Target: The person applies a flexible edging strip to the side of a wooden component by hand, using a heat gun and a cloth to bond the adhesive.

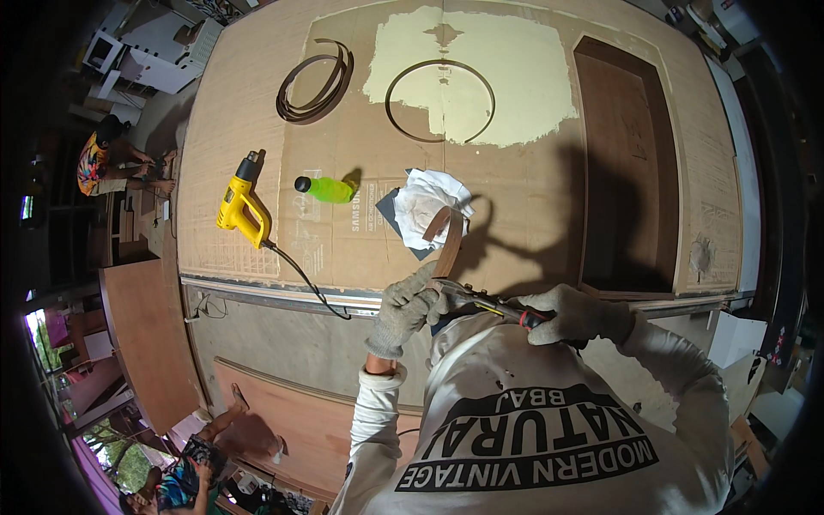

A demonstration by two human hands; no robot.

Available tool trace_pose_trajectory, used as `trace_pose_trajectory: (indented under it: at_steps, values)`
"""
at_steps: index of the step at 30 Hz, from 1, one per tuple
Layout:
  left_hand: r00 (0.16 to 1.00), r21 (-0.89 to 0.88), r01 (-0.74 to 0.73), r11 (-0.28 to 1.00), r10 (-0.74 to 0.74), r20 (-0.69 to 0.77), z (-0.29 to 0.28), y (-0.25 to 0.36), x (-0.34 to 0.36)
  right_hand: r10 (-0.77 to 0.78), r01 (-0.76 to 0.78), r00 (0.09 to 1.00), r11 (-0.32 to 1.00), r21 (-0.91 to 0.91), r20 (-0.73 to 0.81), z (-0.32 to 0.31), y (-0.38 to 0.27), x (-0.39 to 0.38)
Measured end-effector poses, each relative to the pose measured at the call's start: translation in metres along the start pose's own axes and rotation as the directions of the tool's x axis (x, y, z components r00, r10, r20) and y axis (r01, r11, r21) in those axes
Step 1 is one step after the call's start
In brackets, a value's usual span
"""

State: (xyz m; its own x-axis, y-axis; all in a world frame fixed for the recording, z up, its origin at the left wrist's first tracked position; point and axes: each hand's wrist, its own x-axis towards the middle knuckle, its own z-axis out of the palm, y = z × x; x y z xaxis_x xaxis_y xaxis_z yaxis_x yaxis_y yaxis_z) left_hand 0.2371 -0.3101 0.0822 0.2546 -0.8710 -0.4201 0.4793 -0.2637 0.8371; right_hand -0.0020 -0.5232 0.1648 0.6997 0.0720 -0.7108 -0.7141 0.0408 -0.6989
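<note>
My left hand, in a pale knit glove, is closed on a thin brown edging strip near the table's front edge. The strip's free end curls up over a crumpled white cloth. In my gloved right hand is a pair of snips with red and black handles. The snips' metal head reaches left to the strip beside my left fingers; whether the jaws grip it, I cannot tell. Under the cloth a dark grey sheet sticks out.
A yellow heat gun lies at left, its cord hanging over the front edge. Nearby lies a green bottle. Farther back are a coiled brown strip and a ring-shaped strip. A shallow wooden box stands right. Two people are at left.
</note>
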Motion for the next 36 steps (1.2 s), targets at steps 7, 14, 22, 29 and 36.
trace_pose_trajectory:
  at_steps: [7, 14, 22, 29, 36]
  values:
    - [0.991, 0.053, 0.076, 0.996, -0.081, 0.108, -0.01, 0.005, 0.001, -0.027, 0.027, 1.0, 0.999, -0.017, -0.004, 0.001, 0.012, 0.004]
    - [0.987, 0.026, 0.073, 0.997, -0.076, 0.138, -0.011, 0.004, 0.003, 0.012, -0.012, 1.0, 1.0, 0.02, 0.025, 0.0, -0.001, -0.001]
    - [0.995, 0.053, 0.074, 0.996, -0.078, 0.065, -0.004, 0.006, 0.005, 0.016, -0.017, 1.0, 0.999, 0.035, 0.017, 0.002, 0.003, 0.0]
    - [0.987, 0.028, 0.106, 0.994, -0.108, 0.118, -0.017, -0.001, 0.005, -0.01, 0.01, 1.0, 1.0, -0.014, -0.004, 0.004, 0.006, 0.004]
    - [0.988, 0.008, 0.077, 0.997, -0.078, 0.13, -0.008, 0.002, 0.007, -0.028, 0.028, 1.0, 1.0, 0.008, -0.003, 0.003, 0.007, 0.005]
